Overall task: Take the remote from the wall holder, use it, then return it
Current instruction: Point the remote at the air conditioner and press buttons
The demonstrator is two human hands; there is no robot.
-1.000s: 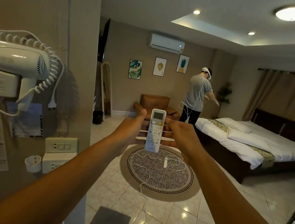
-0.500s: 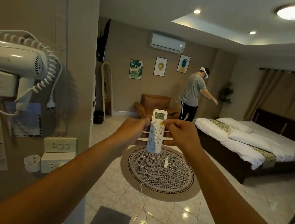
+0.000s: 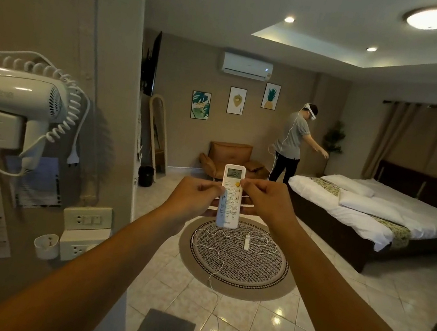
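Both arms are extending forward at chest height, and the remote [image 3: 231, 196] is standing upright between them, facing the wearer and well apart from the wall on the left. The left hand [image 3: 194, 196] is closing around the remote's left edge at mid-body, its thumb lying across the keypad. The right hand [image 3: 266, 203] is gripping the right edge, its thumb resting beside the orange button near the top of the keypad. The display is now showing lit digits, whereas 1 second ago it appeared blank; this suggests that a press has registered. The air conditioner [image 3: 247, 66], high on the far wall, is showing a small lit indicator at its right end, though whether the unit is responding cannot be told. A white holder-like cup [image 3: 47, 245] is sitting beside the sockets on the left wall; whether it is the remote's holder is uncertain. The "use" step is probably nearing completion, leaving only the return to the wall.
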